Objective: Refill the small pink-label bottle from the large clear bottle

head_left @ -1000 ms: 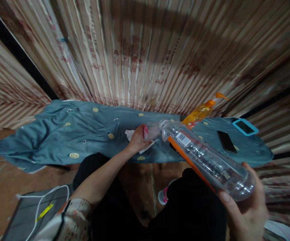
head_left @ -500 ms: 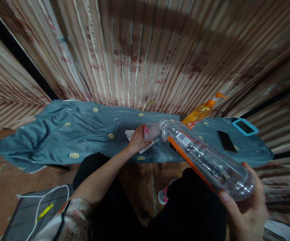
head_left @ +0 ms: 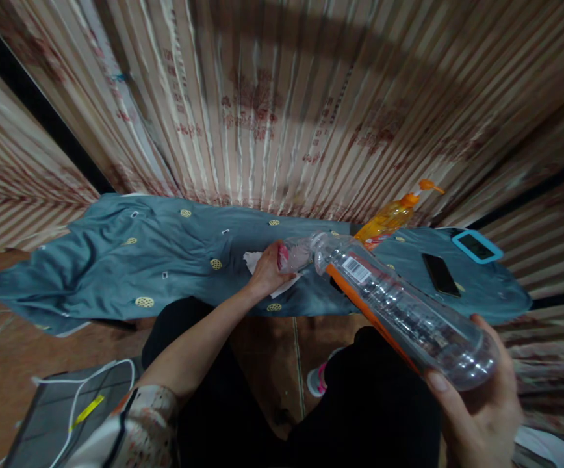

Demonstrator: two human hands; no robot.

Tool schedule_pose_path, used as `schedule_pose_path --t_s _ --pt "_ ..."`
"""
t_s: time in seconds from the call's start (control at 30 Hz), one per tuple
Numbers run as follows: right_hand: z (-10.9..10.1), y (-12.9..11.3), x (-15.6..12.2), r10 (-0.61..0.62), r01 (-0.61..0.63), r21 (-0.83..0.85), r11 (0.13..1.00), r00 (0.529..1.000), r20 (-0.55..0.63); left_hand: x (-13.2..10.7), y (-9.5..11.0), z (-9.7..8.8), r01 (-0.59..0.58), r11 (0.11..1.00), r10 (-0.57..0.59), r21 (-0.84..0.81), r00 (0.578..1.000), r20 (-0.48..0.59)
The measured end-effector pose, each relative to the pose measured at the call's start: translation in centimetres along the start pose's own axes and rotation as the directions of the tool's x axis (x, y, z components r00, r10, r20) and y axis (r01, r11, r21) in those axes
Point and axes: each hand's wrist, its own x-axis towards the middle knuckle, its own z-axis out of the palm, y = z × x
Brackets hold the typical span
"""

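My right hand [head_left: 477, 403] grips the base of a large clear plastic bottle [head_left: 399, 305] with an orange label, tilted so its neck points away toward the table. My left hand [head_left: 268, 270] is closed around the bottle's neck and red cap end [head_left: 282, 257]. Under that hand lies a white tissue [head_left: 254, 261] on the blue-grey cloth [head_left: 140, 260] that covers the low table.
An orange pump bottle [head_left: 390, 220] lies behind the clear bottle. A black phone [head_left: 440, 273] and a blue-framed device [head_left: 477, 246] rest on the cloth at the right. Striped curtains hang behind. A grey bag [head_left: 67, 409] sits on the floor at lower left.
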Motion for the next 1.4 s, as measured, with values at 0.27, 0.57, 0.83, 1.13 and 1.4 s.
schedule_pose_path --t_s 0.27,0.57,0.83,1.13,1.4 --pt "-0.1 0.1 0.3 -0.013 0.013 -0.002 1.0 1.0 -0.01 0.0 0.4 -0.4 0.001 1.0 -0.001 0.006 1.0 0.024" --pt "0.0 0.2 0.5 -0.04 0.04 -0.036 0.999 0.999 -0.007 0.1 0.1 -0.1 0.004 1.0 -0.004 0.014 1.0 0.021" --pt "-0.1 0.4 0.5 -0.052 0.052 -0.024 0.998 0.999 -0.011 0.1 -0.3 0.1 -0.002 1.0 0.002 0.019 1.0 0.02" --pt "-0.1 0.5 0.5 -0.057 0.057 -0.054 0.997 0.998 0.0 0.1 -0.4 0.0 0.003 1.0 -0.004 0.022 1.0 0.018" --pt "-0.1 0.7 0.4 -0.031 0.031 -0.04 0.999 1.0 -0.002 0.1 -0.5 0.1 -0.015 1.0 0.015 0.008 1.0 0.011"
